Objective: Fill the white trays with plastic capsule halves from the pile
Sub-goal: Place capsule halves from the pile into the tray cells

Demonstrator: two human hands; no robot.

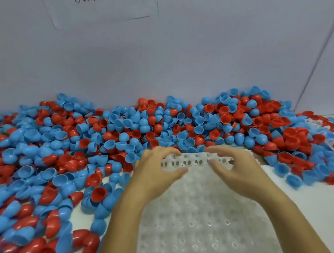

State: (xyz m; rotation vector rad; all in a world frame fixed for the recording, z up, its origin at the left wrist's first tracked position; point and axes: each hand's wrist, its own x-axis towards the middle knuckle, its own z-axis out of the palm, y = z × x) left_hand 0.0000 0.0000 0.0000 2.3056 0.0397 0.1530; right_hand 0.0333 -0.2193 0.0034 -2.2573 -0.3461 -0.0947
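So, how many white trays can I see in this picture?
2, perhaps more. One white tray lies in front of the person, both hands at its far edge. A second tray is partly buried in the pile at far right. Others may be hidden.

No legible txt; faint scrawl atop the wall (86, 1) unreadable.

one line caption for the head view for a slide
Both hands, left hand and right hand, at the far edge of an unfilled white tray, beside a pile of red and blue capsule halves.
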